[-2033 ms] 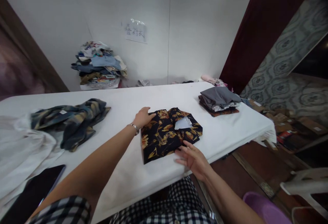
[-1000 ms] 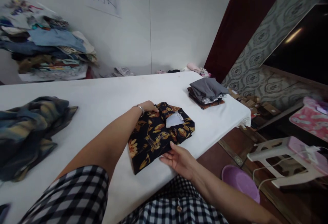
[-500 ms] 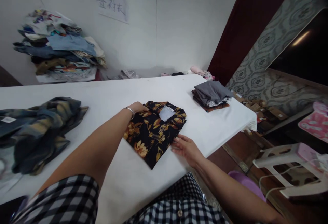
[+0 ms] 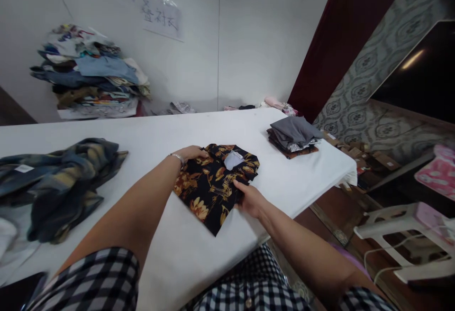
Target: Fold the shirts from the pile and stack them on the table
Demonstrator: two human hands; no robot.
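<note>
A folded black shirt with orange flowers lies on the white table, a white tag at its collar. My left hand rests flat on the shirt's far left edge, a bracelet on the wrist. My right hand holds the shirt's near right edge, thumb on top and fingers tucked under the fabric.
A crumpled dark blue and tan garment lies at the left. A small stack of folded clothes sits near the table's right end. A heap of clothes stands against the wall. A white stool is on the floor at right.
The shirt has been turned a little clockwise on the table. My right hand moved from beside its near edge onto that edge and took hold of it. My left hand stayed on the far edge.
</note>
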